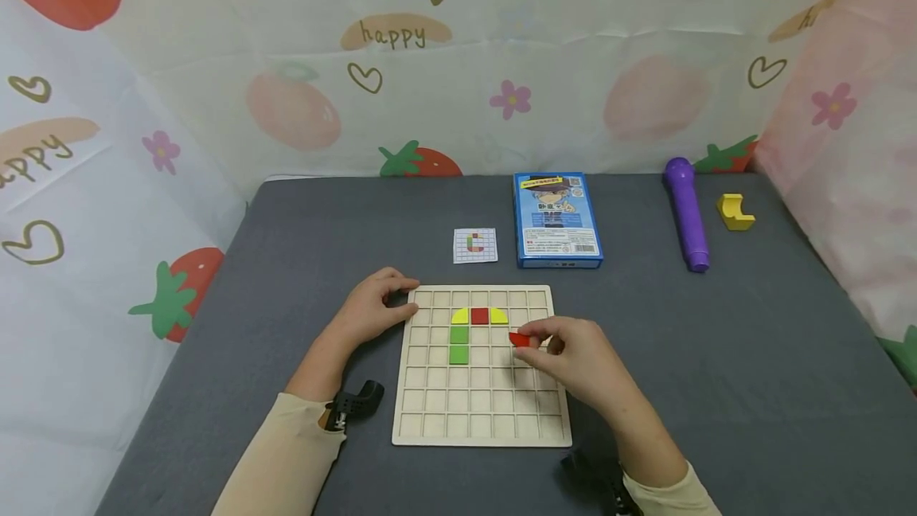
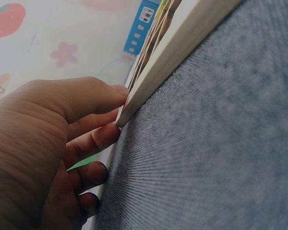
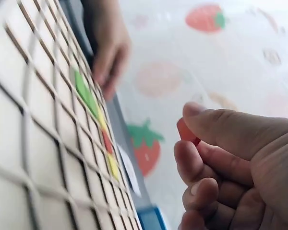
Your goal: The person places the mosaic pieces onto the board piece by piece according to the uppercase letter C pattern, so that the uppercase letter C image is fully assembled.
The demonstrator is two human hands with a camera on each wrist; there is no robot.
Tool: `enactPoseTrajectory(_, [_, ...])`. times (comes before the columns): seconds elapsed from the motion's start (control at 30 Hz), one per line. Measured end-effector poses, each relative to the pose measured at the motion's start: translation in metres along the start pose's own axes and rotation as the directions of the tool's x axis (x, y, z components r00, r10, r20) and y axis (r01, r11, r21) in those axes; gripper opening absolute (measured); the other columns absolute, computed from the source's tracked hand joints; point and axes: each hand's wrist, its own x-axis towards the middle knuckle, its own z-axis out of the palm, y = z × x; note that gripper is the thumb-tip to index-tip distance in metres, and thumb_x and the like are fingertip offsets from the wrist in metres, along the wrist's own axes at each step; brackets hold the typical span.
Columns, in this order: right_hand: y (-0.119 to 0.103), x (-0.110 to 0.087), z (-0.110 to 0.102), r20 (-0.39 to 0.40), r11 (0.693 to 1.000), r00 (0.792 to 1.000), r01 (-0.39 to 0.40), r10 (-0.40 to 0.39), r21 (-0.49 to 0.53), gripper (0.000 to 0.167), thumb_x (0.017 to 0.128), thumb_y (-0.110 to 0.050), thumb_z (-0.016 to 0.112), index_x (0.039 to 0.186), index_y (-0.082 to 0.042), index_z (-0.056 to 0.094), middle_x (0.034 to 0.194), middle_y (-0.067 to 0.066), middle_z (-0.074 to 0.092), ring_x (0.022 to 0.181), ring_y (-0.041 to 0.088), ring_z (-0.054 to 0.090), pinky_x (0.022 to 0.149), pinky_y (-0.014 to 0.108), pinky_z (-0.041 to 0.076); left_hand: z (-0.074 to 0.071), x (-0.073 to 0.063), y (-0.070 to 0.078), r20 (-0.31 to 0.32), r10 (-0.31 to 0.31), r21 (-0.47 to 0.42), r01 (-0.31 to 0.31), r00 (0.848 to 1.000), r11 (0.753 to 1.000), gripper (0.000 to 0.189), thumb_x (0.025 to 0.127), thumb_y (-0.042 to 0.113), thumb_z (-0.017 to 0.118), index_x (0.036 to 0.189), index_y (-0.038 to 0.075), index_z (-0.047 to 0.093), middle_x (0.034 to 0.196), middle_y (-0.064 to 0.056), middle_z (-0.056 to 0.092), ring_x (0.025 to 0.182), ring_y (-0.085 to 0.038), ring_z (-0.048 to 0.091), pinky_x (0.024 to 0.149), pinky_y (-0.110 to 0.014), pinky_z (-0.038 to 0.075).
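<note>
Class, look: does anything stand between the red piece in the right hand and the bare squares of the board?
Nothing visible does. The right hand pinches the red piece above the board; the nearest yellow piece lies beyond and left, and the left hand holds the far left corner.

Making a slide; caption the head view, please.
Right hand pinches a small red piece over a pale square wooden grid board; left hand holds its corner.

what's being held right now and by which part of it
The right hand pinches a red piece by its right end. The left hand holds the board by its far left corner.
</note>
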Motion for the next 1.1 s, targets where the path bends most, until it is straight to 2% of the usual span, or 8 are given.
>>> enactPoseTrajectory(0.13, [-0.008,-0.003,0.022,0.068,0.999,0.997,0.041,-0.041,0.002,0.014,0.086,-0.021,0.086,0.098,-0.015,0.08,0.076,-0.011,0.062,0.06,0.011,0.055,0.053,0.027,0.042,0.0,0.001,-0.001,-0.001,-0.004,0.0,0.004,1.0,1.0,0.041,0.091,0.018,0.079,0.129,0.005,0.072,0.114,-0.005,0.064,0.087,-0.02,0.052,0.079,-0.04,0.042])
enactPoseTrajectory(0.3, [-0.012,-0.002,0.053,0.144,0.988,0.985,0.108,-0.092,-0.107,0.016,0.086,-0.027,0.085,0.098,-0.017,0.081,0.071,-0.016,0.058,0.062,0.005,0.053,0.058,0.028,0.045,0.0,0.002,-0.001,-0.001,0.005,0.015,-0.005,1.0,1.0,0.04,0.092,0.019,0.079,0.129,0.005,0.072,0.113,-0.005,0.065,0.086,-0.02,0.052,0.078,-0.039,0.042])
enactPoseTrajectory(0.4, [-0.009,0.0,0.069,0.151,0.967,0.98,0.162,-0.134,-0.195,0.017,0.086,-0.027,0.085,0.099,-0.017,0.081,0.069,-0.017,0.054,0.062,0.002,0.05,0.059,0.026,0.043,0.001,0.003,0.0,0.0,0.008,0.016,-0.008,1.0,1.0,0.04,0.092,0.019,0.079,0.129,0.005,0.072,0.113,-0.005,0.064,0.087,-0.02,0.052,0.078,-0.039,0.042])
enactPoseTrajectory(0.5, [-0.005,0.0,0.079,0.112,0.943,0.976,0.209,-0.186,-0.26,0.018,0.085,-0.027,0.086,0.1,-0.017,0.083,0.069,-0.017,0.054,0.063,0.001,0.048,0.058,0.025,0.04,0.0,0.003,0.001,-0.001,0.005,0.011,-0.005,1.0,1.0,0.04,0.091,0.019,0.079,0.128,0.005,0.073,0.113,-0.005,0.065,0.088,-0.021,0.053,0.079,-0.04,0.043])
enactPoseTrajectory(0.77, [-0.006,-0.001,0.087,-0.023,0.918,0.961,0.256,-0.275,-0.304,0.018,0.079,-0.027,0.09,0.095,-0.019,0.086,0.074,-0.012,0.06,0.062,0.002,0.052,0.053,0.022,0.039,-0.002,0.004,0.001,-0.001,0.018,0.014,-0.018,1.0,1.0,0.04,0.092,0.019,0.079,0.129,0.005,0.072,0.113,-0.005,0.065,0.088,-0.02,0.053,0.079,-0.04,0.043])
enactPoseTrajectory(0.97, [-0.005,-0.003,0.088,0.052,0.849,0.94,0.327,-0.337,-0.415,0.021,0.088,-0.028,0.084,0.106,-0.018,0.085,0.074,-0.01,0.052,0.057,0.001,0.043,0.05,0.021,0.034,-0.002,0.002,0.0,-0.008,0.019,0.017,-0.019,1.0,1.0,0.04,0.092,0.018,0.079,0.129,0.005,0.072,0.113,-0.006,0.065,0.087,-0.02,0.052,0.079,-0.04,0.043])
enactPoseTrajectory(1.03, [-0.005,-0.003,0.085,0.067,0.843,0.935,0.343,-0.347,-0.414,0.024,0.088,-0.03,0.083,0.109,-0.018,0.084,0.075,-0.01,0.052,0.058,0.001,0.041,0.05,0.021,0.034,-0.001,0.001,0.0,-0.004,0.017,0.013,-0.017,1.0,1.0,0.04,0.092,0.018,0.079,0.129,0.004,0.072,0.113,-0.006,0.064,0.086,-0.02,0.052,0.078,-0.04,0.042])
enactPoseTrajectory(1.1, [-0.005,-0.003,0.079,0.044,0.858,0.938,0.331,-0.343,-0.393,0.026,0.087,-0.032,0.084,0.109,-0.018,0.083,0.076,-0.012,0.052,0.059,0.001,0.042,0.051,0.021,0.036,0.0,0.0,0.0,0.001,0.013,0.007,-0.013,1.0,1.0,0.04,0.092,0.018,0.079,0.129,0.004,0.072,0.114,-0.006,0.064,0.085,-0.019,0.051,0.078,-0.04,0.042])
